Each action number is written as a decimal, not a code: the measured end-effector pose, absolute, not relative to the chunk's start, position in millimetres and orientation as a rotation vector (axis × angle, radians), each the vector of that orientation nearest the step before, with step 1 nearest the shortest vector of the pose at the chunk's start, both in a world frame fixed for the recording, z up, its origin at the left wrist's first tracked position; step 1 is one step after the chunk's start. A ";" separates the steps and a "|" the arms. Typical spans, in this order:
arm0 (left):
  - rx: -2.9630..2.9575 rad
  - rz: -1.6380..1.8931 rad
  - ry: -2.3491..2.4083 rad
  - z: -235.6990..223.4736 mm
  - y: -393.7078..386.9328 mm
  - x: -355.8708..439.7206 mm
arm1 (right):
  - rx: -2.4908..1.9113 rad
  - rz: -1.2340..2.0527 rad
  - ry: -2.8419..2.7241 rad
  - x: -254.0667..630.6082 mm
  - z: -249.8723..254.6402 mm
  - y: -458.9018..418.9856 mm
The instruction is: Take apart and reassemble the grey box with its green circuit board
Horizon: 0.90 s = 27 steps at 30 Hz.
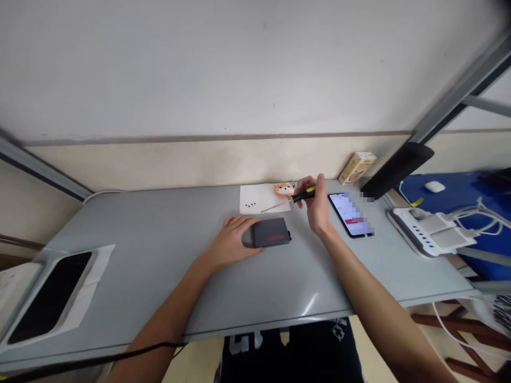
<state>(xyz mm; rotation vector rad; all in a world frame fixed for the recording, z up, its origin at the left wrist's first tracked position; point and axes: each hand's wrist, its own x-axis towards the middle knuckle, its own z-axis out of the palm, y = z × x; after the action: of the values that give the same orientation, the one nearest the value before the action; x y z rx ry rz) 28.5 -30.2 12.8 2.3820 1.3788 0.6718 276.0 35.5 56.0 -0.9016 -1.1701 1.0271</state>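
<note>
On the grey table [159,239] lies a flat dark grey box-shaped device [272,232] with reddish lettering. My left hand [235,239] grips its left side, thumb along the near edge and fingers at the far edge. My right hand [315,199] is closed around the black and yellow handle of a screwdriver [302,195], held above the table. Its thin shaft points left, over a white sheet of paper [261,191]. Several tiny dark pieces, which look like screws [250,205], rest on that paper. An orange and white animal-faced item [284,189] sits at its right end.
Right of my right hand lies a lit phone [349,215]. Farther right are a white power strip [423,234] with plugs and cables, a small yellowish box [357,167] and a black cylinder [395,170]. A black tablet-like object [51,295] lies at the left.
</note>
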 end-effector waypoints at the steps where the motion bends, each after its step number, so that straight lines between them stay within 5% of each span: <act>1: 2.387 0.681 1.382 13.5 -30.4 28.8 | -0.966 1.089 -1.128 273.9 50.1 39.1; 10: 2.385 0.724 1.441 18.3 -28.3 26.2 | -1.106 1.087 -1.340 266.1 10.9 33.5; 27: 1.897 1.033 1.555 7.5 -24.3 35.0 | -0.991 1.319 -1.014 269.2 26.5 31.6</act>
<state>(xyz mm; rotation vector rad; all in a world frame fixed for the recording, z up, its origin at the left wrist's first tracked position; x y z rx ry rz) 35.0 -24.3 7.5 1.8971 1.5552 1.0334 269.2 31.6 26.5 -0.9910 -1.0137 1.3194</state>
